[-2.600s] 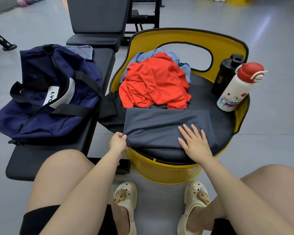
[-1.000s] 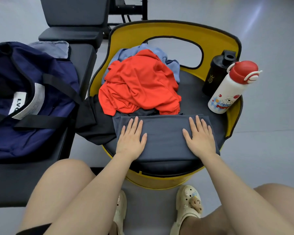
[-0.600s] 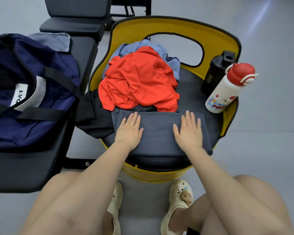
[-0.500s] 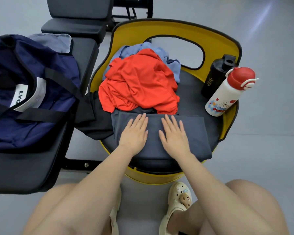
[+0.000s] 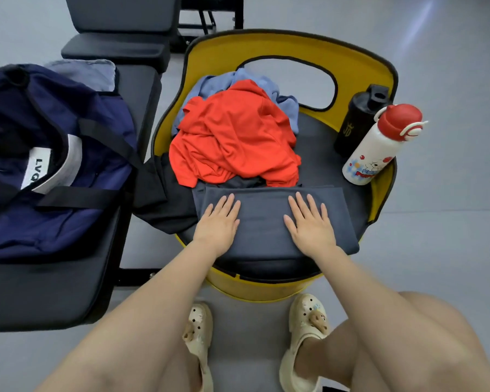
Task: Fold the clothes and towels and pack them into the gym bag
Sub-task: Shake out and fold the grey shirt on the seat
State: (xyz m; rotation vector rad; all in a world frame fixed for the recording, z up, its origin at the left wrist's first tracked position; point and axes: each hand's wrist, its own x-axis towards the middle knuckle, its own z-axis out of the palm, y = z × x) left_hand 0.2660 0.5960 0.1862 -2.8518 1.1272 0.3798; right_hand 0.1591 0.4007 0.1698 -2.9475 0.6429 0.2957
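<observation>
A folded dark grey garment (image 5: 262, 222) lies on the front of the yellow round seat (image 5: 289, 49). My left hand (image 5: 218, 224) presses flat on its left part and my right hand (image 5: 309, 224) presses flat on its right part, fingers straight. Behind the garment sits a crumpled red shirt (image 5: 232, 137) on top of a light blue cloth (image 5: 266, 83). A black garment (image 5: 164, 205) hangs over the seat's left edge. The navy gym bag (image 5: 48, 154) stands open on the black bench (image 5: 54, 292) to the left.
A black bottle (image 5: 357, 123) and a white bottle with a red cap (image 5: 376, 148) stand at the seat's right edge. A grey-blue folded cloth (image 5: 88, 72) lies behind the bag. Another bench pad (image 5: 119, 32) is further back. My knees and sandals are below.
My two hands, close together at the garment's middle half a second ago, have slid apart to its left and right parts. The garment stays folded in place.
</observation>
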